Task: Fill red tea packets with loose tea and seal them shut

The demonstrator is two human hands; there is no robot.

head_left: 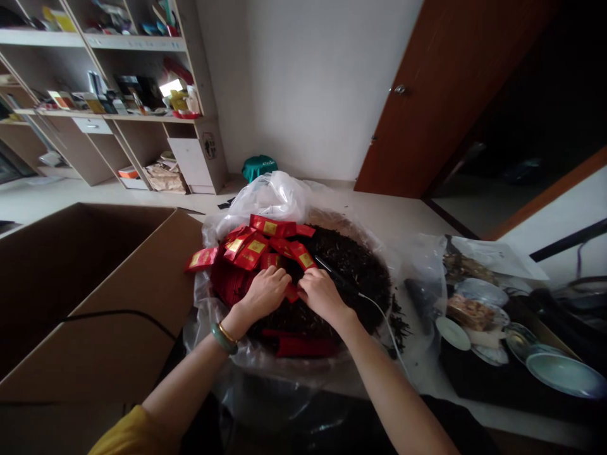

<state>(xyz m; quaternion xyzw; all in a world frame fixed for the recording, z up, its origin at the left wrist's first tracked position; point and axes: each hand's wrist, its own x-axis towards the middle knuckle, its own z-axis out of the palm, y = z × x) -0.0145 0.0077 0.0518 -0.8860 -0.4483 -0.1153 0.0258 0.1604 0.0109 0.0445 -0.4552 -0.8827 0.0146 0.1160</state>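
My left hand (265,292) and my right hand (321,294) meet over a round basket (374,246) lined with clear plastic and heaped with dark loose tea leaves (353,262). Both hands have curled fingers pinching one small red packet (291,292) between them. Several red and gold packets (258,245) lie piled on the basket's left side, just beyond my fingers. More red packets (303,345) lie at the near edge. A green bangle (222,338) circles my left wrist.
A large open cardboard box (90,284) stands at the left. A white cable (386,325) crosses the leaves. Bowls and dishes (559,373) crowd a tray at the right. Shelves (118,114) line the far wall beside a brown door (441,95).
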